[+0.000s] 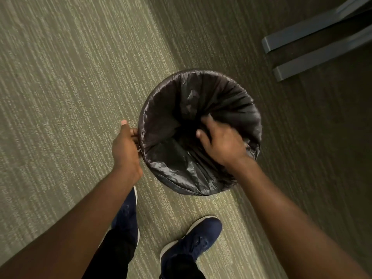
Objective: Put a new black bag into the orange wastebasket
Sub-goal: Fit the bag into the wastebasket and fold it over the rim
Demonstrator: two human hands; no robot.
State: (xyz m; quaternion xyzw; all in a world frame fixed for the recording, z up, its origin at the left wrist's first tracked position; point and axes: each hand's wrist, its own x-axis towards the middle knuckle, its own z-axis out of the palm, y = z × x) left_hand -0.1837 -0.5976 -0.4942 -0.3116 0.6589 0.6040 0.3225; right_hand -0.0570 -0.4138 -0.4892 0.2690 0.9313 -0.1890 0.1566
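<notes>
A black bag point(177, 109) lines a round wastebasket standing on the carpet, its edge folded over the rim all the way round, so no orange shows. My left hand point(125, 148) grips the bag-covered rim on the left side, thumb pointing up. My right hand point(221, 139) reaches down inside the opening from the near right, its fingers curled into the crumpled plastic of the bag's inner wall.
Green striped carpet point(60, 87) covers the floor, darker at the right. Two grey metal furniture legs point(302, 35) lie at the top right. My two dark blue shoes point(193, 238) stand just below the wastebasket.
</notes>
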